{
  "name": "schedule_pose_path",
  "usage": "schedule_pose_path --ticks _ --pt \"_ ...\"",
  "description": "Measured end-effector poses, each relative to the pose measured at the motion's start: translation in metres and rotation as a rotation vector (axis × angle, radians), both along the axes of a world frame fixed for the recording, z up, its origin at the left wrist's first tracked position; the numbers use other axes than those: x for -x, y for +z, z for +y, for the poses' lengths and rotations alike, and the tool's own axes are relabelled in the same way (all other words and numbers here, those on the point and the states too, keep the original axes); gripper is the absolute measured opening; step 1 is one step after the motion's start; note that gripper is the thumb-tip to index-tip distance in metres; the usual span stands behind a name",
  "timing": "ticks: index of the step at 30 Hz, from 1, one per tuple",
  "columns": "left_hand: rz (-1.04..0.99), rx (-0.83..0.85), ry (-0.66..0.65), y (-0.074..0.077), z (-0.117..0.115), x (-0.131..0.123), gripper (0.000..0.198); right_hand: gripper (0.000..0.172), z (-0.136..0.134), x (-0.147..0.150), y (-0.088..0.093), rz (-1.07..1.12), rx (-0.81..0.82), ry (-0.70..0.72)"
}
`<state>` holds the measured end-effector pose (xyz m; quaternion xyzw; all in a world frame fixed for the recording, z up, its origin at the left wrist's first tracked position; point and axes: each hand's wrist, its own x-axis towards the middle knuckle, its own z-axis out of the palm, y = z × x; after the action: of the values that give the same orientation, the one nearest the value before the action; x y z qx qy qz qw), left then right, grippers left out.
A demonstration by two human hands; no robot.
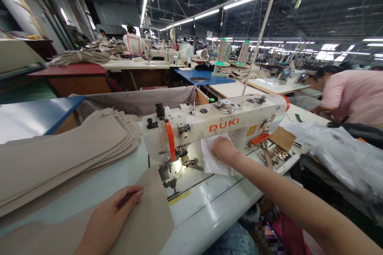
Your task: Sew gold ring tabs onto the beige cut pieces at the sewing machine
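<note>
My left hand [115, 215] rests on a beige fabric panel [152, 211], its thumb and fingertips pressed together at the cloth's surface. The panel's upper edge lies just in front of the lit needle area of a white sewing machine [197, 123] with orange parts. Beneath the machine's arm, my right hand [224, 150] reaches onto a white cloth or bag [211, 161], with its fingers curled down. Small gold-coloured bits show beside those fingers; what they hold is hidden.
A stack of beige panels [68, 147] lies at the left. Right of the machine are a tray of small metal parts [277, 155] and clear plastic sheeting [338, 159]. A person in pink [356, 91] bends over at the far right. Thread cones [222, 51] stand behind.
</note>
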<state>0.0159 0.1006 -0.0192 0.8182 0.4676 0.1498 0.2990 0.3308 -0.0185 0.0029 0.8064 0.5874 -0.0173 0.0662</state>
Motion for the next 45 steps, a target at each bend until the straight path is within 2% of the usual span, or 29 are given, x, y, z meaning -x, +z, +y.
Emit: schedule_pose_path --ticks 5,8,11,19,23,26,28,33,36,38,41,45 --pt "-0.042 -0.038 -0.027 -0.001 -0.001 0.001 0.033 0.024 0.001 -0.006 0.002 0.103 -0.045 -0.056" --pt "-0.061 -0.052 -0.040 0.001 -0.002 0.000 0.030 0.014 -0.005 -0.009 0.004 0.223 -0.151 -0.103" --pt "-0.072 -0.038 -0.039 0.003 -0.003 0.000 0.030 0.016 -0.015 -0.008 0.004 0.390 -0.289 -0.149" --pt "-0.099 -0.034 -0.058 0.006 -0.007 0.001 0.028 0.020 -0.040 0.019 0.000 1.002 -0.533 -0.172" --pt "-0.113 0.004 -0.060 0.009 -0.015 0.002 0.027 0.030 -0.049 0.048 0.004 1.346 -0.550 -0.158" --pt "-0.132 0.032 -0.066 0.007 -0.021 0.005 0.029 0.030 -0.052 0.069 0.005 1.748 -0.509 -0.277" --pt "-0.150 0.052 -0.065 0.005 -0.022 0.007 0.030 0.030 -0.052 0.080 0.004 1.896 -0.466 -0.341" --pt "-0.225 0.182 -0.012 0.009 -0.009 0.006 0.033 0.032 -0.050 0.096 -0.002 2.008 -0.401 -0.423" --pt "-0.281 0.108 0.036 0.017 0.004 -0.006 0.030 0.033 -0.048 0.103 -0.005 2.032 -0.401 -0.463" --pt "-0.312 0.071 0.023 0.020 0.009 -0.016 0.030 0.033 -0.047 0.108 -0.007 2.040 -0.412 -0.489" --pt "-0.295 0.070 -0.040 0.015 0.009 -0.028 0.031 0.031 -0.048 0.113 -0.009 2.047 -0.430 -0.531" --pt "-0.256 0.051 -0.089 0.002 0.004 -0.025 0.029 0.029 -0.050 0.116 -0.006 2.073 -0.418 -0.514"
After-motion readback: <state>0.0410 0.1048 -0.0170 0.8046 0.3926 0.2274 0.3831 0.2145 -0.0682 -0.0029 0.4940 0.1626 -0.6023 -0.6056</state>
